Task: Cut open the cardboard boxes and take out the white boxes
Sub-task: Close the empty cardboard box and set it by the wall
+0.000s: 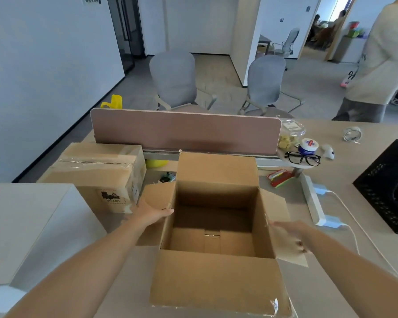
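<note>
An open cardboard box [216, 278] stands on the desk in front of me with all flaps spread; its inside shows only bare cardboard. My left hand [151, 213] rests flat on the left flap, fingers reaching the box's edge. My right hand [292, 235] is blurred over the right flap, fingers spread, holding nothing. A second cardboard box [97, 171], taped shut with clear tape, stands at the left behind my left hand. A large white box [25, 223] sits at the near left.
A pink divider panel [184, 131] runs behind the boxes. To the right lie black glasses [303, 158], a white power strip [313, 200] with cable, a tape roll [352, 134] and a black crate [388, 187]. A person [377, 60] stands at far right beyond the desk.
</note>
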Available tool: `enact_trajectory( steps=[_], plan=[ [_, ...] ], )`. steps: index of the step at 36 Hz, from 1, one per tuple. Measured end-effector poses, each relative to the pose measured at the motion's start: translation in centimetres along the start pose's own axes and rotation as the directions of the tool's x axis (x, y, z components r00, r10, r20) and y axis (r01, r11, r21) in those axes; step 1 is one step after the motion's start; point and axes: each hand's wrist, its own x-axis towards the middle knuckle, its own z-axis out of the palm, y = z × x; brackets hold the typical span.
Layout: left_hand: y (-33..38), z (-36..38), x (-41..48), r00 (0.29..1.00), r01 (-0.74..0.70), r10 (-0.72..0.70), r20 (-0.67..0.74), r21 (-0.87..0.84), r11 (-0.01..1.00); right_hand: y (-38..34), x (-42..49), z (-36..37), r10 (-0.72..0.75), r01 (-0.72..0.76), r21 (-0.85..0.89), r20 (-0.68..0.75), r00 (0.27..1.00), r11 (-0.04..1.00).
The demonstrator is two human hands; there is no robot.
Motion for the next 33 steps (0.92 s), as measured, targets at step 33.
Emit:
enact_trajectory(
  steps=[33],
  plan=[
    [5.2,8.9,-11.7,0.875,-0.454,0.468,0.124,0.547,0.703,-0.5,-4.3,11.8,-0.643,0.393,-0.751,-0.054,0.764,0.531]
  ],
)
